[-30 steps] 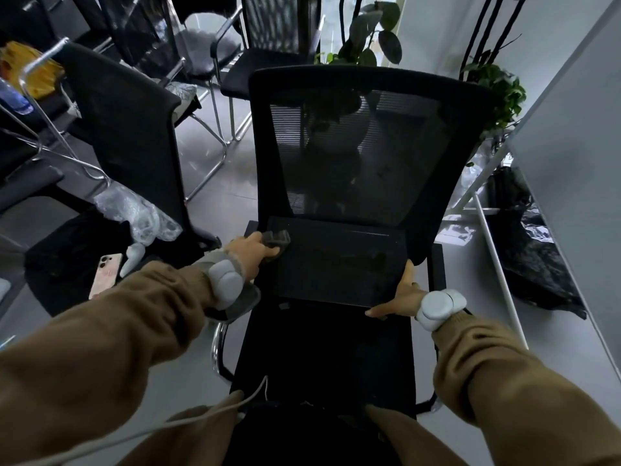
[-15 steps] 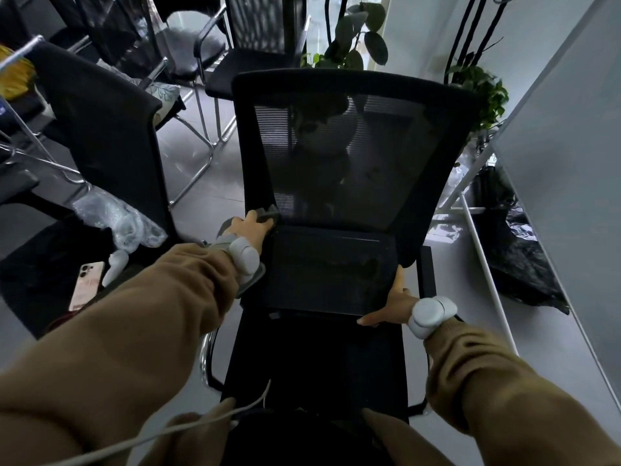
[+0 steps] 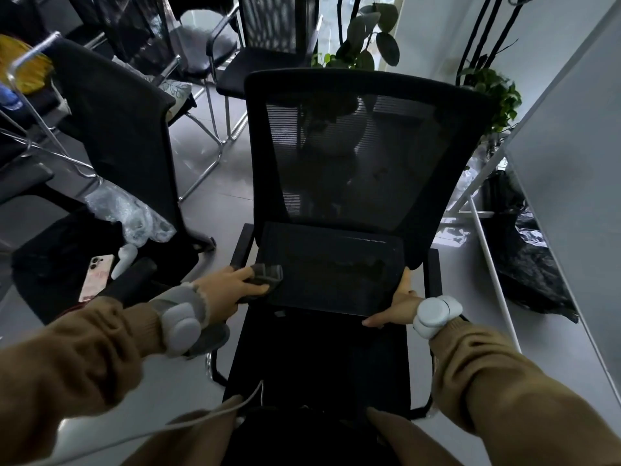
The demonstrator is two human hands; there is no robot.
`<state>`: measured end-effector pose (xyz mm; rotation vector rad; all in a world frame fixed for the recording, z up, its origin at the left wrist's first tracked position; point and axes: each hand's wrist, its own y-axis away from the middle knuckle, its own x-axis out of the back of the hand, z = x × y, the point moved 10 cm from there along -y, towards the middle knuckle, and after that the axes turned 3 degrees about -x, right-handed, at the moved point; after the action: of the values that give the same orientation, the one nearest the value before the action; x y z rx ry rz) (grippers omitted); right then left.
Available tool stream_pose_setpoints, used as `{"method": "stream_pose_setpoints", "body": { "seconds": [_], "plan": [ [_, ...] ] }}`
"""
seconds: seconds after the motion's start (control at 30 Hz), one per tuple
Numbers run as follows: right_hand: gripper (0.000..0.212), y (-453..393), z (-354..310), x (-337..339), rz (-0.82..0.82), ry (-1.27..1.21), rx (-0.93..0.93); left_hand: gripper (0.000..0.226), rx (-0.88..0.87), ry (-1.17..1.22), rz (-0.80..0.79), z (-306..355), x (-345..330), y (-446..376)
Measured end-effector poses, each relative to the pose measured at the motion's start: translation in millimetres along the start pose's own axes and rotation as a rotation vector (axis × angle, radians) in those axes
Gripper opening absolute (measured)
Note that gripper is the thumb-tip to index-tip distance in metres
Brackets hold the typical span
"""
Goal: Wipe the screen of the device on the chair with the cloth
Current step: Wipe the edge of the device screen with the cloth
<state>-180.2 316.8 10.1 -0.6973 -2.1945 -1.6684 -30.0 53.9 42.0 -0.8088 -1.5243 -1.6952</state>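
Note:
A black tablet-like device (image 3: pixel 331 267) leans against the mesh back of a black office chair (image 3: pixel 366 136), its lower edge on the seat. My left hand (image 3: pixel 228 287) grips a small grey cloth (image 3: pixel 267 274) and presses it on the screen's lower left part. At the device's lower right corner, my right hand (image 3: pixel 396 306) holds the edge, thumb up along the side and fingers under the bottom edge.
To the left stands a second black chair (image 3: pixel 124 136) with crumpled clear plastic (image 3: pixel 131 213), a phone (image 3: pixel 97 274) and a white object on its seat. More chairs and potted plants (image 3: pixel 363 38) stand behind. A white panel (image 3: pixel 571 183) and a black bag (image 3: pixel 527 260) lie right.
My left hand has slid the cloth down from the screen's upper left corner to its lower left part. My right hand stays at the lower right corner.

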Motion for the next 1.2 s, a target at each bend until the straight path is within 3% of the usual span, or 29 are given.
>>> {"method": "stream_pose_setpoints", "body": {
  "seconds": [0.43,0.87,1.0,1.2],
  "plan": [
    [0.146,0,-2,4,0.004,-0.013,-0.013,0.067,0.161,-0.053,-0.049,2,10,-14],
    [0.143,-3,-7,9,0.018,-0.036,0.006,0.063,0.264,-0.035,0.075,-39,75,-85],
    [0.144,-4,-4,8,0.009,-0.037,0.001,0.062,0.31,0.09,0.155,-44,75,-87],
    [0.145,-3,0,4,0.006,-0.067,0.012,0.066,0.238,0.053,0.177,-28,55,-63]
  ]
}}
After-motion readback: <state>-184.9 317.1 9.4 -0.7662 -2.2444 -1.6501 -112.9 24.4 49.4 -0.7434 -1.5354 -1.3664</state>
